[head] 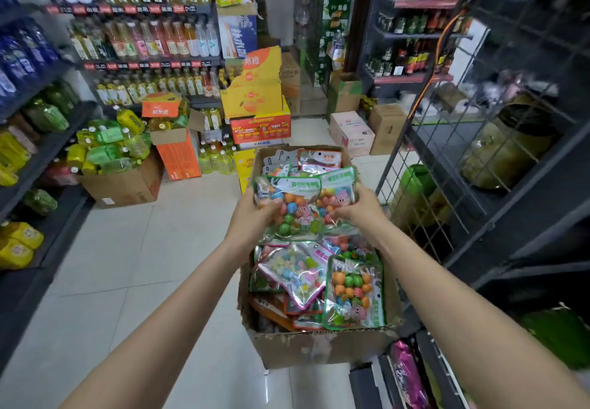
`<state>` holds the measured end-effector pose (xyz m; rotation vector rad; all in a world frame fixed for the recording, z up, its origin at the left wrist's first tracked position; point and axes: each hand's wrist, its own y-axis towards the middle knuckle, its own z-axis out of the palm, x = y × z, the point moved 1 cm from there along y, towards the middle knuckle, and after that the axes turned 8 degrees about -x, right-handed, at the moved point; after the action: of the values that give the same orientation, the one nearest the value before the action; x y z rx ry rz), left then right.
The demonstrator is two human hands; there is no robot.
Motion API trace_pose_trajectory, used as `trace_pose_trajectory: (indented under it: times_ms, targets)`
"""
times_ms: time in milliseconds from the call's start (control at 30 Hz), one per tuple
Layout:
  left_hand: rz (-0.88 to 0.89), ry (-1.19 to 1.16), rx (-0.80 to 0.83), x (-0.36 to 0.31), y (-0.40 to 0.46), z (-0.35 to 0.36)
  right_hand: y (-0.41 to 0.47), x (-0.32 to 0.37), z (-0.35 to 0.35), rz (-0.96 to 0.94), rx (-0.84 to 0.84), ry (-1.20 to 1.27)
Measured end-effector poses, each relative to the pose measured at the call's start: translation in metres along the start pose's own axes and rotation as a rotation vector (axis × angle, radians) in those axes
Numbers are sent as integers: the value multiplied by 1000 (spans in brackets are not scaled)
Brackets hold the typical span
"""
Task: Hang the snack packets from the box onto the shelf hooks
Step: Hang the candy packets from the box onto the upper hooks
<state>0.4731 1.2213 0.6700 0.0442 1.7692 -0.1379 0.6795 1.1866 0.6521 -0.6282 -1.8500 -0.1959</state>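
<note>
Both hands reach out over an open cardboard box [319,345] of snack packets. The left hand [252,214] grips the left edge of a green-trimmed clear packet [289,207] full of coloured round candies, fingers curled round its side. The right hand [360,209] pinches a second, matching packet [338,190], which lies partly behind and to the right of the first. So two packets are held, one in each hand, overlapping between the hands and lifted above the box contents.

Below the wrists, three more packets lie plainly on top of the pile: a pastel candy packet [295,273] under the left forearm side, an orange-and-green candy packet [352,292] under the right forearm, and a red-edged one [305,308] half buried nearer the body. Beyond the fingertips, at the far end of the box, several flatter packets [319,158] are stacked; their number cannot be told.

To the right of the right hand stands a dark wire grid rack [498,128].
</note>
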Motion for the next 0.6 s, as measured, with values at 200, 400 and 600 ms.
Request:
trace_pose_trajectory:
  times_ms: [200,400,600]
  targets:
    - [161,-108,123,-58,-12,4,-71,45,-45,-69,-205,273]
    - [361,-258,415,-139,-75,47,-183,99,-116,-216,-528,470]
    - [565,-388,623,-217,-164,92,-301,119,-185,-405,-1010,267]
